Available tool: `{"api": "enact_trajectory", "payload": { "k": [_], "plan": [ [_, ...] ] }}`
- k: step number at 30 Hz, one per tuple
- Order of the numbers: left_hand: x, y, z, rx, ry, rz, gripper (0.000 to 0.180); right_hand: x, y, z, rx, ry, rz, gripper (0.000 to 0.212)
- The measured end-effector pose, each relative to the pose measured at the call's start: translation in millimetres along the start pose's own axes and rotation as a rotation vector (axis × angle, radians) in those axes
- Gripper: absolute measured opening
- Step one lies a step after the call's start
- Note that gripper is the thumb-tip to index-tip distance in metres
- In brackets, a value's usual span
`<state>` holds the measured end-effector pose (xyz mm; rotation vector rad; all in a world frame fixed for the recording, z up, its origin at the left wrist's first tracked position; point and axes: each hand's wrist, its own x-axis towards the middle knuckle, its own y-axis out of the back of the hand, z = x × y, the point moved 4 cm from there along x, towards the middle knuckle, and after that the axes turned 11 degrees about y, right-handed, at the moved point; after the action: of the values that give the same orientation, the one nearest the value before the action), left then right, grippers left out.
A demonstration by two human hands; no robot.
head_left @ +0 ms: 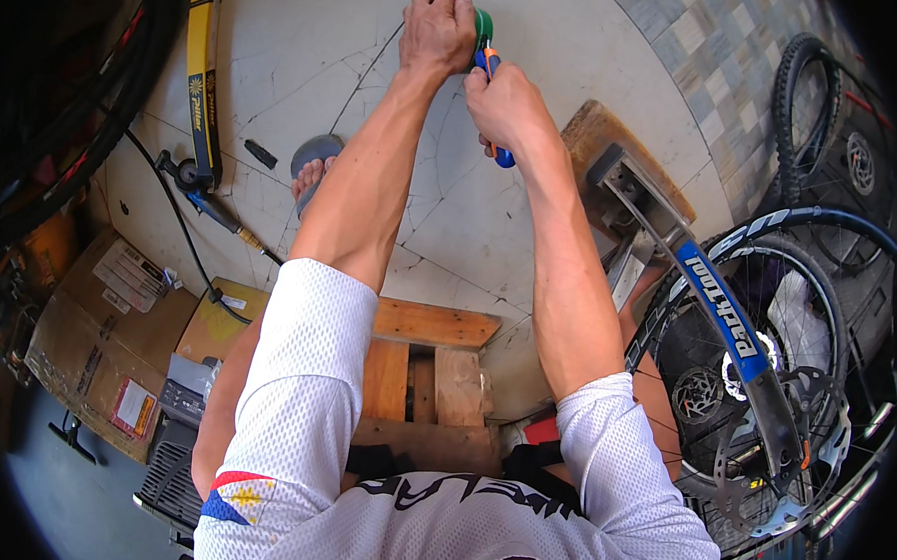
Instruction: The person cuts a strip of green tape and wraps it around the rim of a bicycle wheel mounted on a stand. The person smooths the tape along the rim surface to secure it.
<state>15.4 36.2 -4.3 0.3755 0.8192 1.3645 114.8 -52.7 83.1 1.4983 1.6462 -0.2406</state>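
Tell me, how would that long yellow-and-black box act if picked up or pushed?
The box would probably hold its shape, judging by its crisp edges. Pushed, it would likely slide rather than roll, since its sides look flat. Its weight is hard to guess: its inside is hidden.
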Motion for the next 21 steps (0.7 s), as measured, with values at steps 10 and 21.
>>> {"api": "enact_trajectory", "payload": {
  "k": [10, 21],
  "plan": [
    [4, -6, 4, 0.091, -0.035, 0.001, 0.046, -1, -11, 19, -0.114, -0.059, -0.017, 0.047],
    [11, -10, -6, 0.062, 0.019, 0.032, 0.048, 2, -27, 29, -0.092, 0.026, 0.075, 0.042]
  ]
}}
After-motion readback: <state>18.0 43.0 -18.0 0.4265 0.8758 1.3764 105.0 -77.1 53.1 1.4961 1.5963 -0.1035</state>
